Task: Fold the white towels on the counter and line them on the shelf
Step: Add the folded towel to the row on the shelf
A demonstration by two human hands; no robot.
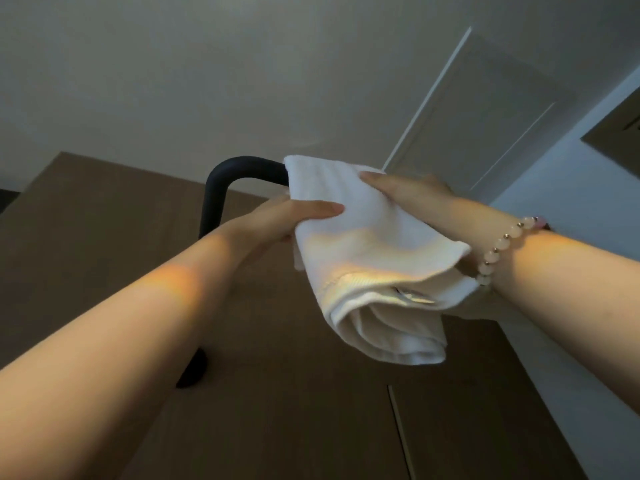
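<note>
Count first: 1 white towel point(363, 237), 2 hands, 1 black bar point(239, 168), 1 bead bracelet point(502, 247). Cam is tilted way up, so the bg is mostly ceiling point(207, 81) w/ a rectangular hatch point(485, 116) in it, plus a brown wood panel point(104, 220) lower down.

Towel's folded into an oblong, w/ several layers showing at the near end where the folds curl open. It's held up in the air btw both hands. Long axis runs diagonal: the far end points up-left and covers the end of the bar's horizontal part, the near end droops down-right toward the cam. Can't tell if it's actually touching the bar or just in front of it.

Left hand point(294, 216) grips the towel's left edge, thumb pressed on top, other fingers underneath and mostly hidden. Right hand point(405, 192) holds the right edge nearer the far end, thumb laid straight along the top, fingers behind the cloth. Bracelet's on the right wrist, right against the towel's near corner.

Bar bends from horizontal at the top into a leg going down, foot against the wood panel. Warm streak of light across the left forearm + towel.
</note>
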